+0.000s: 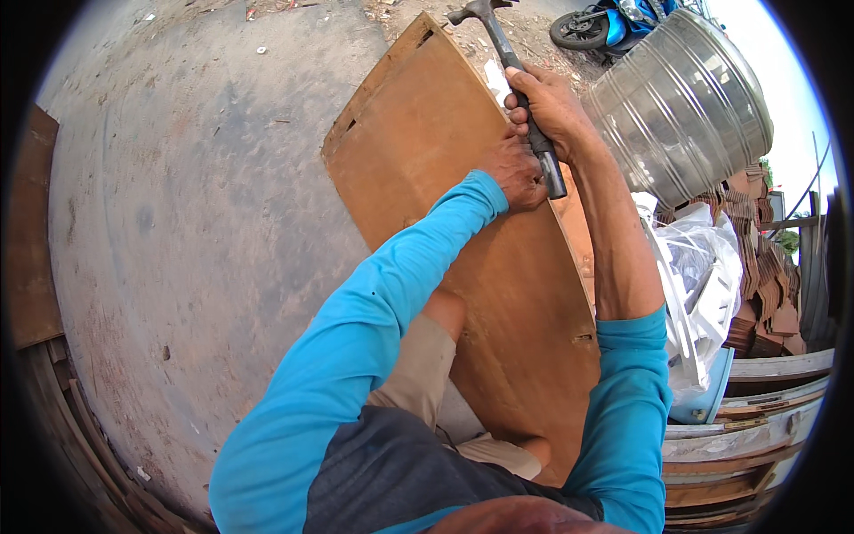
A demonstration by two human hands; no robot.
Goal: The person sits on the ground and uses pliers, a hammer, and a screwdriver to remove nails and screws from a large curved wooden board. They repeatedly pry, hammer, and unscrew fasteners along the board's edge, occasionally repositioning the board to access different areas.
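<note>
My right hand [553, 107] is wrapped round the dark handle of a claw hammer [498, 40], held aslant with its head up and away from me. The handle's butt end hangs just beside my left hand [516, 173]. That hand is closed at the right edge of a large brown wooden panel [471, 267], and its fingertips are partly hidden. The panel leans across my legs and has small slots near its far end and its right edge.
To the right stand a ribbed metal drum [680, 107], white plastic wrapping [703, 258], stacked roof tiles [765, 276] and piled timber [747, 445]. A blue motorcycle [614, 27] is parked beyond. Concrete ground [222, 178] spreads left, with boards [31, 231] at its edge.
</note>
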